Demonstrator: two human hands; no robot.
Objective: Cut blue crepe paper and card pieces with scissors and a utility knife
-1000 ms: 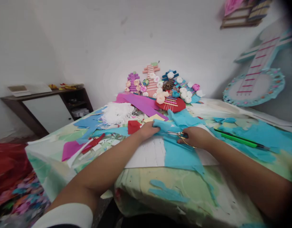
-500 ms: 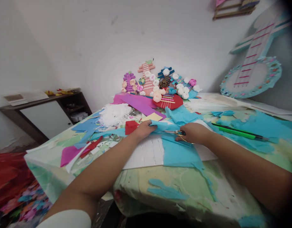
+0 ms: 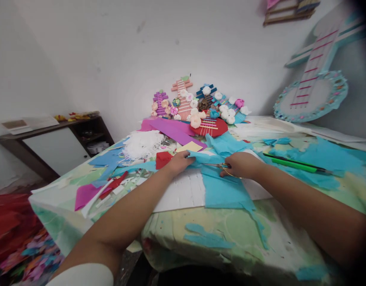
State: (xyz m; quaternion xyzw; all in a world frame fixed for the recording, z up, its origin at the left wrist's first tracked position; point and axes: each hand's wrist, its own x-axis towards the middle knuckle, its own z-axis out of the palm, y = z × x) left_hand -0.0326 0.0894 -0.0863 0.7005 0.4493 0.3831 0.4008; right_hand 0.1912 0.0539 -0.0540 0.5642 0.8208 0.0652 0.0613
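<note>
My right hand (image 3: 242, 165) is closed round the handles of a pair of scissors (image 3: 214, 164), whose blades point left into blue tissue paper. My left hand (image 3: 182, 161) pinches the left end of that blue tissue paper (image 3: 197, 156). Another blue sheet (image 3: 226, 193) lies below the scissors on a white board (image 3: 179, 190) with cut marks. A thin gold-coloured loop (image 3: 233, 174) hangs at my right wrist or fingers; I cannot tell which. Just left of my left hand sits a red piece of paper (image 3: 163, 159).
Flower-decorated craft instruments (image 3: 209, 123) lean at the back wall. White paper shreds (image 3: 144, 143) lie at the left. A green cutter (image 3: 294, 163) rests at the right on blue scraps (image 3: 334, 155). A large banjo-like model (image 3: 310, 95) stands at the far right; a low cabinet (image 3: 54, 151) is at left.
The whole view has shifted slightly. Both hands keep nearly the same place, and the scissor blades look a little closer together on the blue tissue paper.
</note>
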